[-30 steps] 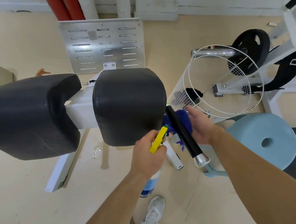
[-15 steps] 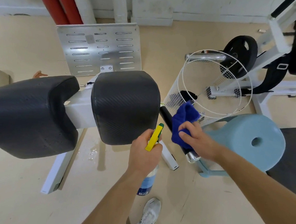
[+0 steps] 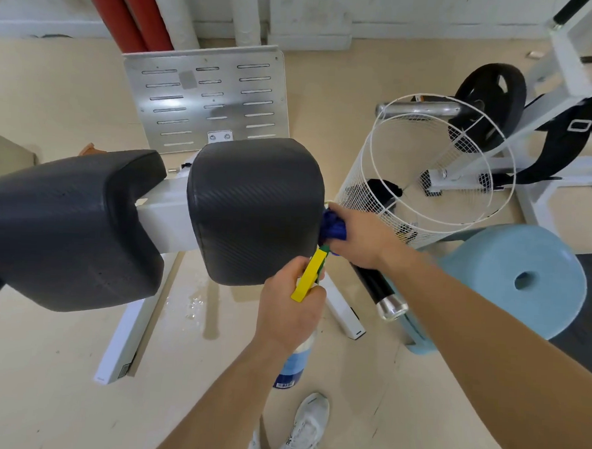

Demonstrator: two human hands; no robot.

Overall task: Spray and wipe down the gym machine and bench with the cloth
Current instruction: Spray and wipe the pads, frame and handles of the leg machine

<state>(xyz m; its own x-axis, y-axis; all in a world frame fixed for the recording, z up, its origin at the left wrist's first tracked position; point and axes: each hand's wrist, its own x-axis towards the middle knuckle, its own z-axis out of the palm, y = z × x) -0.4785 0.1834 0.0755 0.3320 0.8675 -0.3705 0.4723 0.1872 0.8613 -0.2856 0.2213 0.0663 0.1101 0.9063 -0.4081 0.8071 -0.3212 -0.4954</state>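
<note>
Right hand [image 3: 359, 236] fingers clutch blue cloth [image 3: 334, 226]; left hand [image 3: 290, 313] grips spray bottle [image 3: 292, 365]; wire basket [image 3: 369, 180] holds dark item.

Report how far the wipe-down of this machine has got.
Done: spraying seems to have happened, since liquid has pooled on the floor under the pads. In hand: the right hand presses the blue cloth around the top of the black handle, beside the right pad; the left hand holds the spray bottle. Left: I cannot tell whether either pad is wiped.

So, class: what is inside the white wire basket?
Through the white wire basket, a crumpled black item shows near the bottom. The mesh hides what it is and anything beneath.
</note>
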